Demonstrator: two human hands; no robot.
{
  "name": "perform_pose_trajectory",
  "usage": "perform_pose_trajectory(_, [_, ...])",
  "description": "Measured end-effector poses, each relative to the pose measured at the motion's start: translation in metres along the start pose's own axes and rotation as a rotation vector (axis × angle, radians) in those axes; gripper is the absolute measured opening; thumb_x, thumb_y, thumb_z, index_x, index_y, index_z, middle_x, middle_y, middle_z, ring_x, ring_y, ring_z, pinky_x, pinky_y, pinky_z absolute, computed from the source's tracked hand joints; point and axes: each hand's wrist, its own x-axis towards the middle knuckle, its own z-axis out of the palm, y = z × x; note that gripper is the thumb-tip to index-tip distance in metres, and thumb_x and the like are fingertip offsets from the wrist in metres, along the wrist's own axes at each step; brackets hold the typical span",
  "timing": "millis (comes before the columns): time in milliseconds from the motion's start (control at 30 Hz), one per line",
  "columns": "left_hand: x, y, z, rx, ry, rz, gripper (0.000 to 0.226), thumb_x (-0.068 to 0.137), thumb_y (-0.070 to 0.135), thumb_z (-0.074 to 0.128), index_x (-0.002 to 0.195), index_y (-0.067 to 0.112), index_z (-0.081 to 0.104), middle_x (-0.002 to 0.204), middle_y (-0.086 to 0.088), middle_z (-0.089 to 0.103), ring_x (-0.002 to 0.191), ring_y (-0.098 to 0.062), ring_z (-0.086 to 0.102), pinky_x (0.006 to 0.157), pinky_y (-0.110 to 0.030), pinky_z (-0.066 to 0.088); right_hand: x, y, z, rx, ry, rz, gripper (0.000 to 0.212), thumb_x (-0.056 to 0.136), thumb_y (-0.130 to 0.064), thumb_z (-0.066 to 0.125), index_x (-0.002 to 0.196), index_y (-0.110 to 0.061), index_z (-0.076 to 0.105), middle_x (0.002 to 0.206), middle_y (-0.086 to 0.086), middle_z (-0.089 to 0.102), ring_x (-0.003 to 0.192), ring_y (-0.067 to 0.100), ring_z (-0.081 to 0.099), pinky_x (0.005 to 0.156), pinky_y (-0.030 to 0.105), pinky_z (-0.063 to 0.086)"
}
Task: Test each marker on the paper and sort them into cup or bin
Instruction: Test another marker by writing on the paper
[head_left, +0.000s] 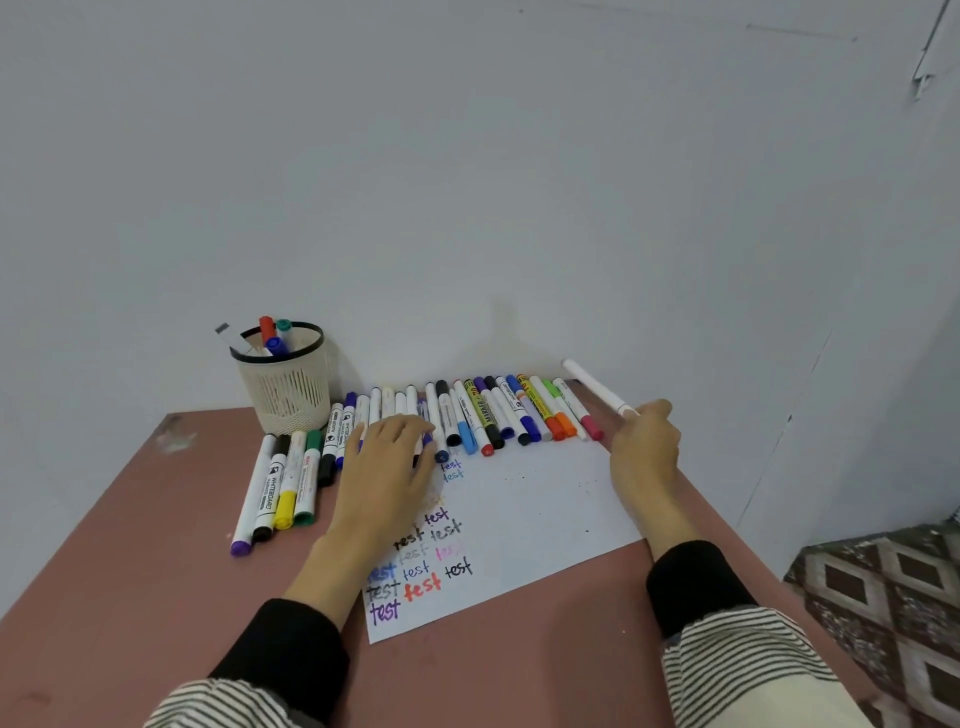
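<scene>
Reddish-brown worktop (130, 597) near; white paper sheet (545, 519) on it, "test" scribbles on left part. Left hand (387, 457) flat, fingers straight, resting on row of capped markers (498, 415) (at paper's far edge). Right hand (647, 441) pinches white marker (597, 388), raised. Cream mesh cup (285, 384) far left, holding markers.

perhaps a home: patterned floor (883, 587)

soft, even indoor light, no glare; faint shadows on the wall (467, 182) toward twelve o'clock (wide-angle bending at the edges), detail slightly soft throughout.
</scene>
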Motion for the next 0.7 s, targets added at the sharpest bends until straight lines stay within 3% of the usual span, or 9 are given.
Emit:
perform_pose_trajectory(67, [0.001, 0.005, -0.006, -0.152, 0.071, -0.033, 0.027, 0.101, 0.028, 0.046, 0.122, 0.02, 0.061, 0.123, 0.007, 0.06, 0.116, -0.011, 0.051, 0.102, -0.03, 0.035, -0.002, -0.008, -0.001, 0.229, -0.027, 0.056, 0.006, 0.102, -0.011, 0.039, 0.101, -0.007, 0.044, 0.081, 0.002, 0.05, 0.065, 0.012, 0.049, 0.051, 0.025, 0.036])
perform_pose_trajectory(100, [0.002, 0.009, -0.009, -0.297, 0.069, -0.087, 0.028, 0.101, 0.028, 0.046, 0.123, 0.02, 0.061, 0.121, 0.009, 0.061, 0.113, -0.006, 0.052, 0.097, -0.024, 0.038, -0.004, -0.013, 0.0, 0.362, -0.12, 0.073, 0.008, 0.101, -0.011, 0.041, 0.098, -0.009, 0.047, 0.08, 0.003, 0.055, 0.064, 0.012, 0.05, 0.054, 0.024, 0.038])
perform_pose_trajectory(167, [0.004, 0.018, -0.015, -0.618, -0.012, -0.206, 0.028, 0.101, 0.03, 0.046, 0.125, 0.023, 0.06, 0.118, 0.015, 0.061, 0.107, 0.004, 0.053, 0.092, -0.016, 0.041, -0.013, -0.021, 0.005, 0.53, -0.417, 0.043, 0.011, 0.1, -0.011, 0.045, 0.094, -0.008, 0.053, 0.077, 0.005, 0.06, 0.061, 0.012, 0.05, 0.057, 0.026, 0.041])
perform_pose_trajectory(233, [0.006, 0.024, -0.016, -0.908, -0.114, -0.321, 0.03, 0.101, 0.029, 0.045, 0.127, 0.022, 0.057, 0.119, 0.014, 0.062, 0.111, 0.002, 0.055, 0.09, -0.014, 0.043, -0.026, -0.027, 0.013, 0.528, -0.688, -0.067, 0.013, 0.101, -0.01, 0.047, 0.091, -0.006, 0.055, 0.07, 0.001, 0.06, 0.058, 0.011, 0.049, 0.054, 0.023, 0.042])
perform_pose_trajectory(333, [0.009, 0.024, -0.015, -1.331, -0.125, -0.58, 0.026, 0.103, 0.017, 0.041, 0.12, 0.011, 0.059, 0.119, -0.001, 0.065, 0.115, -0.014, 0.06, 0.088, -0.024, 0.051, -0.041, -0.031, 0.024, 0.485, -0.871, -0.175, 0.011, 0.098, -0.012, 0.054, 0.09, -0.005, 0.057, 0.071, 0.002, 0.065, 0.06, 0.015, 0.051, 0.053, 0.026, 0.044])
perform_pose_trajectory(467, [0.014, 0.027, -0.024, -1.618, -0.039, -0.732, 0.019, 0.104, 0.018, 0.036, 0.107, 0.01, 0.053, 0.097, -0.009, 0.061, 0.087, -0.023, 0.065, 0.089, -0.043, 0.054, -0.045, -0.034, 0.022, 0.471, -0.835, -0.218, 0.015, 0.095, -0.022, 0.06, 0.099, -0.009, 0.066, 0.083, 0.004, 0.071, 0.069, 0.015, 0.058, 0.06, 0.026, 0.049])
perform_pose_trajectory(533, [0.015, 0.027, -0.028, -1.493, -0.022, -0.697, 0.018, 0.104, 0.025, 0.037, 0.102, 0.016, 0.052, 0.085, -0.005, 0.054, 0.067, -0.015, 0.06, 0.073, -0.038, 0.058, -0.046, -0.035, 0.021, 0.484, -0.754, -0.205, 0.018, 0.096, -0.027, 0.058, 0.101, -0.012, 0.067, 0.081, 0.001, 0.071, 0.069, 0.013, 0.057, 0.058, 0.025, 0.046])
perform_pose_trajectory(600, [0.01, 0.023, -0.031, -1.067, -0.059, -0.488, 0.016, 0.102, 0.035, 0.042, 0.102, 0.022, 0.052, 0.084, -0.001, 0.053, 0.056, -0.007, 0.05, 0.05, -0.021, 0.049, -0.045, -0.036, 0.02, 0.492, -0.692, -0.172, 0.024, 0.097, -0.033, 0.054, 0.101, -0.013, 0.067, 0.074, -0.002, 0.066, 0.062, 0.011, 0.052, 0.054, 0.021, 0.041])
perform_pose_trajectory(700, [0.002, 0.016, -0.028, -0.365, -0.101, -0.102, 0.016, 0.095, 0.044, 0.051, 0.103, 0.031, 0.055, 0.089, 0.011, 0.058, 0.06, -0.004, 0.05, 0.05, -0.018, 0.037, -0.046, -0.04, 0.019, 0.49, -0.66, -0.115, 0.038, 0.097, -0.044, 0.048, 0.1, -0.012, 0.067, 0.065, -0.003, 0.056, 0.053, 0.007, 0.043, 0.048, 0.017, 0.034])
